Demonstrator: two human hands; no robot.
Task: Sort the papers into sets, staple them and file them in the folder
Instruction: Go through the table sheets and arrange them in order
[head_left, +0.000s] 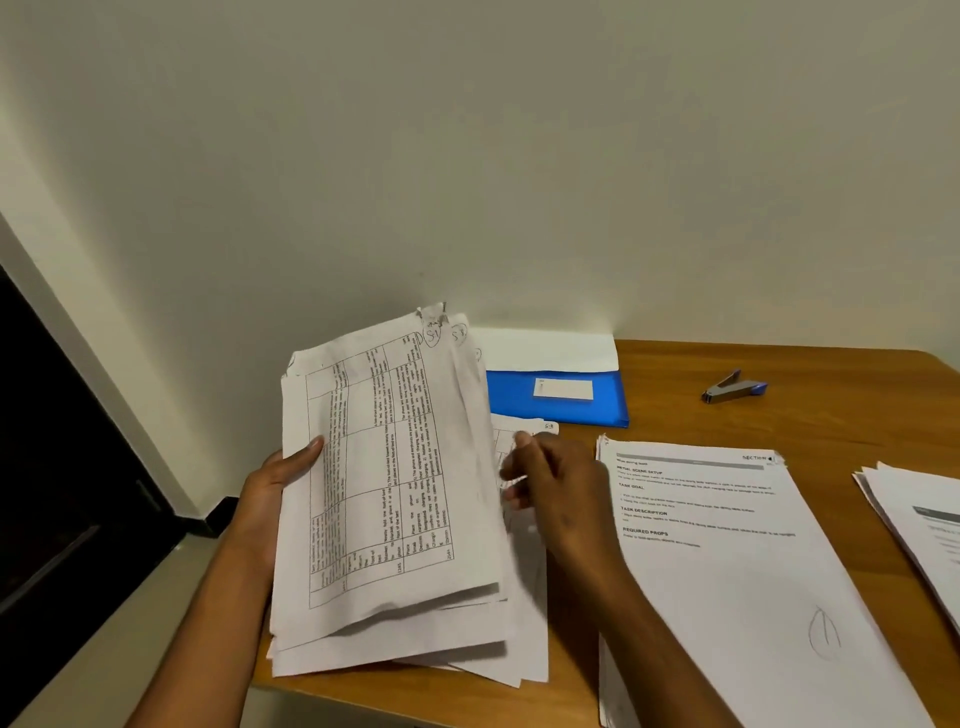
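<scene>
My left hand (283, 480) grips the left edge of a thick stack of printed papers (389, 483), tilted up off the wooden table, thumb on the top sheet with a table printed on it. My right hand (558, 488) reaches in behind the stack's right edge, its fingers curled at the sheets there; the grip is partly hidden. A second paper set (727, 561) lies flat to the right, and a third pile (919, 525) shows at the right edge. The blue folder (556, 397) lies at the back by the wall. A grey and blue stapler (732, 387) rests at the back right.
The wooden table (841, 410) ends at its left edge just under the held stack, with floor and a dark door (62, 467) beyond. A plain wall stands right behind the folder. A white sheet (545, 351) sticks out from the folder's far side.
</scene>
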